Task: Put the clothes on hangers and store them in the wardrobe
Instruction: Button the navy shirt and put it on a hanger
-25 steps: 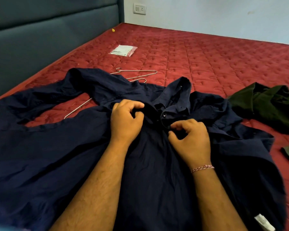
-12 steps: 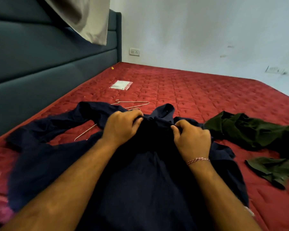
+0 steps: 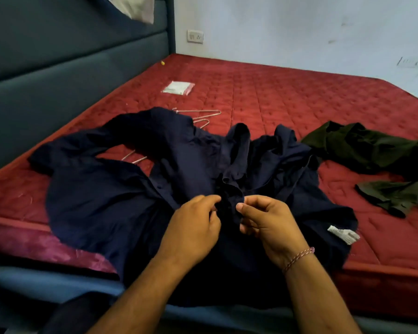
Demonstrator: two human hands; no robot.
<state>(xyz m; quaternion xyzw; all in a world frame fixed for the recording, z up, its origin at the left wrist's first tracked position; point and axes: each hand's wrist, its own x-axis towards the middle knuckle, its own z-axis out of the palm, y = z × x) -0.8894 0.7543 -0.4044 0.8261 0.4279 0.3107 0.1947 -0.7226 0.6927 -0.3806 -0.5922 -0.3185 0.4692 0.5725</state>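
I judge the task barely begun: the navy shirt (image 3: 135, 201) lies spread at frame centre, no hanger in it, hangers (image 3: 198, 115) beyond it (partly covered). My left hand (image 3: 193, 232) and right hand (image 3: 268, 222) both pinch its front placket between fingertips.

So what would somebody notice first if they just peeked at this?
Probably the big navy shirt spread over the red mattress, with the left hand and right hand pinching its front in the middle. Next, the dark green clothes crumpled to the right.
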